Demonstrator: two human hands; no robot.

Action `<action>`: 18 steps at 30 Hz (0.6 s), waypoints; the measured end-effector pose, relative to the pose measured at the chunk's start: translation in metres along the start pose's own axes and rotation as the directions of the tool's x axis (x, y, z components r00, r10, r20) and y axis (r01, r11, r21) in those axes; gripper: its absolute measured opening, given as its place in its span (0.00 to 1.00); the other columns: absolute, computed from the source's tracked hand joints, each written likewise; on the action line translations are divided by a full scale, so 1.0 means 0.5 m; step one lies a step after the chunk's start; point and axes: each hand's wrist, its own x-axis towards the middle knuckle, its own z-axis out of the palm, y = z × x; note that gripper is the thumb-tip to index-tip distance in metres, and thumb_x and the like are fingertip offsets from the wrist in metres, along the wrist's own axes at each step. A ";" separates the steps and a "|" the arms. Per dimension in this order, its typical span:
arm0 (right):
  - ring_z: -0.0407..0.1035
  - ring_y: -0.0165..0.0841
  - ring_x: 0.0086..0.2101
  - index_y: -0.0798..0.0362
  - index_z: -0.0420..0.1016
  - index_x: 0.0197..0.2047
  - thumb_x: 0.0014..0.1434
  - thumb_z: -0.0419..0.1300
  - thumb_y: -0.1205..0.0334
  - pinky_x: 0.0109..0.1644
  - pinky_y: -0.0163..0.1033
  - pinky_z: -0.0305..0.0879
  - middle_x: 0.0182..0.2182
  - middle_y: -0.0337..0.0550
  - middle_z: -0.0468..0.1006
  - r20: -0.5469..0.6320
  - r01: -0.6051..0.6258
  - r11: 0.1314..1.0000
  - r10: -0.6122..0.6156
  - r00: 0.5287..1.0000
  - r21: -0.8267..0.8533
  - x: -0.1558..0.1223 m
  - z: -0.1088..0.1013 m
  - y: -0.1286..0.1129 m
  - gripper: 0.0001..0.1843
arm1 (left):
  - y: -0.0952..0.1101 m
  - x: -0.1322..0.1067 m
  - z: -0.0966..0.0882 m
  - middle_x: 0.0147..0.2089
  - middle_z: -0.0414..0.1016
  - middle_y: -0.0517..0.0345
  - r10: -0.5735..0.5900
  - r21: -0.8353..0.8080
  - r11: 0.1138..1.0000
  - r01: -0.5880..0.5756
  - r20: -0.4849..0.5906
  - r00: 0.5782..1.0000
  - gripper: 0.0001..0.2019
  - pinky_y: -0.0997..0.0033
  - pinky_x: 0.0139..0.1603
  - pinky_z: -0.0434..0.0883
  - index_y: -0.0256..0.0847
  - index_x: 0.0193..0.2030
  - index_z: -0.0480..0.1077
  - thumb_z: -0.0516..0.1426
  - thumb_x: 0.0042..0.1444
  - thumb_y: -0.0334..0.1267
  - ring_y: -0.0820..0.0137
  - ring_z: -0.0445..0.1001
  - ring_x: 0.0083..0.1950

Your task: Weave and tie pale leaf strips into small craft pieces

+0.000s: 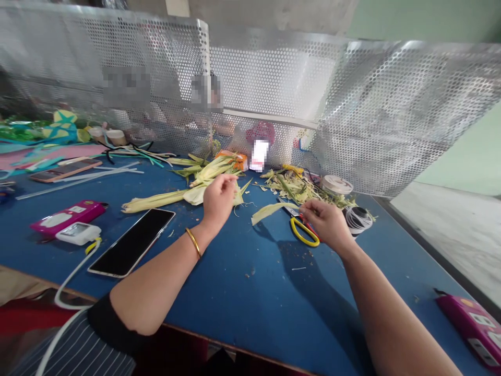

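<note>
My right hand pinches one end of a pale corn husk strip, which sticks out to the left above the table. Close beneath that hand lie scissors with yellow and red handles, partly hidden by it. My left hand, with a gold bangle on its wrist, is closed with curled fingers over the front of a pile of corn husks. Whether anything is between those fingers is hidden. Longer husks stretch from the pile toward the left.
Husk scraps lie before the perforated metal screen, beside a white tape roll and a thread spool. Leftward on the blue table are a black phone and a magenta power strip; another power strip is at right.
</note>
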 end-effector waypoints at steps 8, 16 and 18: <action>0.69 0.31 0.29 0.51 0.72 0.32 0.64 0.53 0.65 0.34 0.33 0.61 0.28 0.40 0.75 0.091 0.394 0.919 -0.395 0.914 0.026 -0.046 0.036 -0.082 0.10 | 0.002 -0.092 0.064 0.48 0.78 0.50 0.493 0.020 0.825 -0.564 0.460 0.738 0.14 0.67 0.53 0.68 0.39 0.52 0.71 0.49 0.66 0.37 0.66 0.74 0.50; 0.69 0.31 0.30 0.51 0.73 0.32 0.63 0.55 0.67 0.33 0.32 0.60 0.29 0.40 0.76 0.040 0.421 0.907 -0.420 0.907 -0.030 -0.049 0.045 -0.074 0.09 | 0.007 -0.088 0.055 0.25 0.63 0.63 0.146 0.064 0.970 -0.233 0.615 0.775 0.15 0.75 0.29 0.59 0.38 0.32 0.71 0.50 0.65 0.43 0.75 0.61 0.27; 0.70 0.31 0.30 0.51 0.73 0.31 0.63 0.55 0.68 0.34 0.33 0.59 0.29 0.40 0.76 0.043 0.426 0.904 -0.424 0.904 -0.031 -0.048 0.045 -0.074 0.09 | 0.007 -0.086 0.055 0.24 0.61 0.64 0.080 0.019 0.993 -0.119 0.637 0.767 0.15 0.76 0.27 0.59 0.37 0.31 0.71 0.51 0.63 0.44 0.75 0.61 0.26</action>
